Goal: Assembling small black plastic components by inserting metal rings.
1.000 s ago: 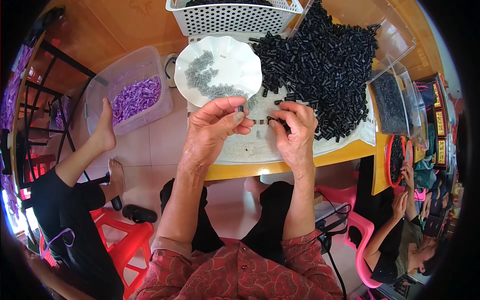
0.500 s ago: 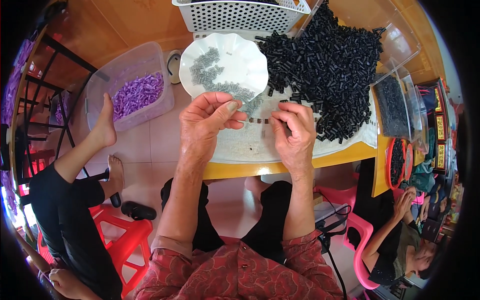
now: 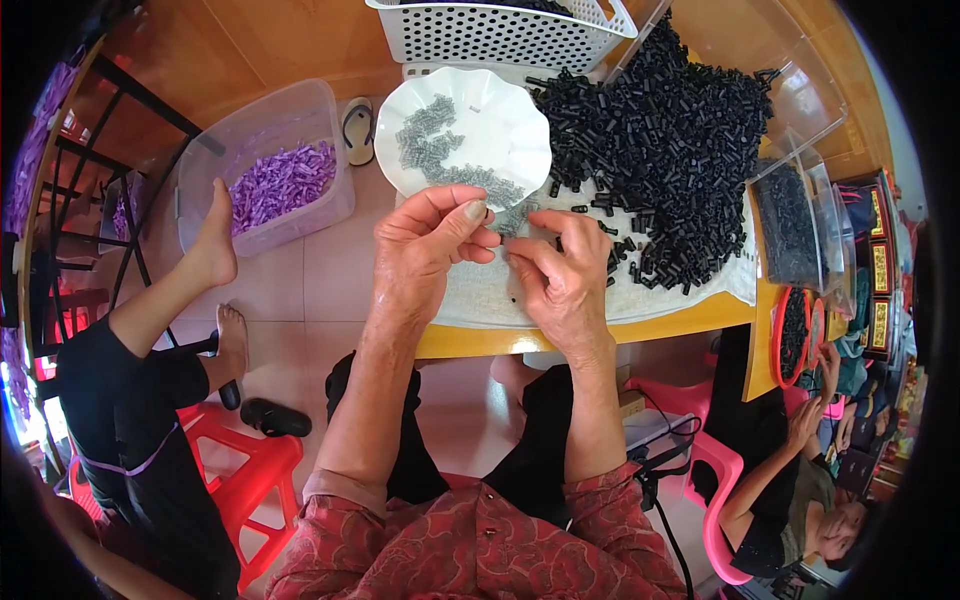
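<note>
My left hand point(image 3: 425, 245) is closed in a pinch over the near rim of a white scalloped plate point(image 3: 512, 112); a small dark bit shows at its fingertips, too small to name. Close beside it, my right hand point(image 3: 568, 268) has its thumb and fingers bent together, their tips almost at the left hand's fingers. What they hold is hidden. Small clear spring-like pieces point(image 3: 430, 150) lie on the plate, and more lie on the white cloth point(image 3: 470, 300) just beyond my fingers. A big heap of short black tubular pieces point(image 3: 680, 150) spreads to the right of both hands.
A white perforated basket point(image 3: 500, 35) stands behind the plate. Clear bins point(image 3: 795, 215) and a red-rimmed tray point(image 3: 790, 335) of black pieces are at right. A tub point(image 3: 270, 185) of purple pieces, a red stool point(image 3: 245, 480) and a person's leg point(image 3: 150, 310) are left; another person sits right.
My right hand has moved left, closing the gap to my left hand. The short row of dark bits seen between them is now covered. The view has shifted slightly.
</note>
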Motion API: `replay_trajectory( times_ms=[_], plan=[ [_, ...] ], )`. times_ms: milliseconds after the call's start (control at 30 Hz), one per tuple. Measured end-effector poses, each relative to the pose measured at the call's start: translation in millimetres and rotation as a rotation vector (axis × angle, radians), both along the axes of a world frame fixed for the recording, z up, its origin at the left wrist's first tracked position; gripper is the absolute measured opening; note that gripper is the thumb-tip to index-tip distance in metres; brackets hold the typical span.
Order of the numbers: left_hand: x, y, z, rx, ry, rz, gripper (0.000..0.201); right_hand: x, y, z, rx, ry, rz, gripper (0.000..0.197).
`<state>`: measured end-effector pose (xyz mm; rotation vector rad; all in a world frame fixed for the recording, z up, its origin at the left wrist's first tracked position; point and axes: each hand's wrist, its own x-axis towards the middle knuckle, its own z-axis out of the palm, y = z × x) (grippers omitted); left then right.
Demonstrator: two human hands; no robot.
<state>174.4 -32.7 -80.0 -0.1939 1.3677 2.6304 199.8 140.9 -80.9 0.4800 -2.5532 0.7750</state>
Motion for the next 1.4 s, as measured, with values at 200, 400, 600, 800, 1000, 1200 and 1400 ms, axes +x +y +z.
replay_trajectory(
  times_ms=[200, 400, 600, 800, 1000, 1200, 1400],
  plan=[
    [0, 1, 2, 0.186, -0.016, -0.123, 0.023, 0, -2, 0, 0.073, -0.001, -0.003, 0.018],
    [2, 7, 0, 0.14, 0.046, -0.127, 0.024, -1, -3, 0, 0.081, 0.02, -0.005, 0.018],
    [5, 14, -3, -0.135, 0.099, -0.146, 0.023, -4, 7, 0, -0.165, 0.108, 0.011, 0.021],
    [9, 21, -2, -0.228, 0.17, -0.198, 0.025, -2, 9, 1, -0.217, 0.112, 0.015, 0.018],
    [9, 20, -2, -0.225, 0.147, -0.225, 0.026, -2, 9, 2, -0.209, 0.1, 0.018, 0.018],
    [10, 21, -2, -0.27, 0.154, -0.212, 0.025, -3, 9, 2, -0.201, 0.102, 0.047, 0.019],
    [9, 18, -2, -0.265, 0.153, -0.236, 0.024, -3, 9, 3, -0.214, 0.096, 0.055, 0.019]
  ],
)
